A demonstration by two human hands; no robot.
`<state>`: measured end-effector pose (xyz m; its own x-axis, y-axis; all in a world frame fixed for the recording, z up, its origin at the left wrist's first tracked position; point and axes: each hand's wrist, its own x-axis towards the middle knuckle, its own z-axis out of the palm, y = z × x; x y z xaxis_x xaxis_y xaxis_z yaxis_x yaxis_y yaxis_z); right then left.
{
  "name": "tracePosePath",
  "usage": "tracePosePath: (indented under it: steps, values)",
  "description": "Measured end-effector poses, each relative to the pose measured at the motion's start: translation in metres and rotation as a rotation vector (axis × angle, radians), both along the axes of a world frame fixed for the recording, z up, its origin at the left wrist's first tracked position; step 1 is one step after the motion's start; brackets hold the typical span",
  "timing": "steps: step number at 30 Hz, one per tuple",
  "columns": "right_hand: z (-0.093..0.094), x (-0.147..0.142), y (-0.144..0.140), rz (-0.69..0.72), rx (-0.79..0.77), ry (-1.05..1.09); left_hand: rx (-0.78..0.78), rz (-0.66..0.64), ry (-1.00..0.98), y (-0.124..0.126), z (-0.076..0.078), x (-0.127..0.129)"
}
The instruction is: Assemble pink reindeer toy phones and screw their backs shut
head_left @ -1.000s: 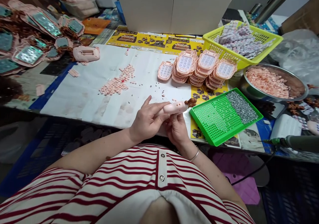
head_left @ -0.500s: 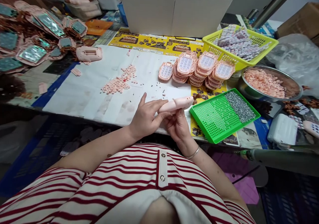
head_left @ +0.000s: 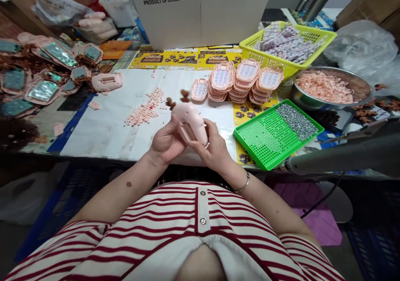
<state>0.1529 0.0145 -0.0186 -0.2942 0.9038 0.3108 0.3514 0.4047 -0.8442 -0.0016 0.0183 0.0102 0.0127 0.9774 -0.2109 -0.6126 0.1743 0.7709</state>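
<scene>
Between my two hands is a pink plastic toy casing (head_left: 191, 116) with two brown antler-shaped pieces at its far end and a long slot in its face. My left hand (head_left: 167, 142) grips its left side, the thumb along the edge. On the right side, my right hand (head_left: 214, 146) wraps its fingers round the near end. The casing is held tilted above the white sheet (head_left: 100, 135). Beyond it lie loose small pink plastic parts (head_left: 145, 108) and stacked pink keypad panels (head_left: 222, 79).
To the right lie a green tray (head_left: 259, 137) of screws, a steel bowl (head_left: 364, 93) of pink parts and a yellow basket (head_left: 293, 58). Pink casings with shiny green panels (head_left: 43, 90) crowd the left. A carton (head_left: 200, 18) stands behind; a dark metal arm (head_left: 337, 151) juts in right.
The casing has turned from pointing right to standing slanted with its antlers away from me, slot showing. Both hands have shifted their grip around it. The camera view has shifted a little.
</scene>
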Motion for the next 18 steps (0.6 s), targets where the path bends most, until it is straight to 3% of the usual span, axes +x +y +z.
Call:
tracePosePath:
  steps: [4, 11, 15, 18]
  values:
    - [0.006, -0.004, -0.011, 0.012, 0.083, -0.305, -0.054, 0.072, -0.185, -0.004, -0.010, 0.005]
    - [-0.002, 0.001, -0.016, 0.047, 0.248, -0.399, 0.010, -0.014, -0.199, -0.010, -0.021, 0.005]
    - [0.010, 0.041, -0.025, 0.021, 0.305, -0.378, 0.012, -0.130, -0.173, -0.012, -0.017, 0.007]
    - [0.021, 0.099, -0.044, -0.229, 0.394, -0.219, -0.050, -0.290, -0.137, -0.014, -0.016, 0.017]
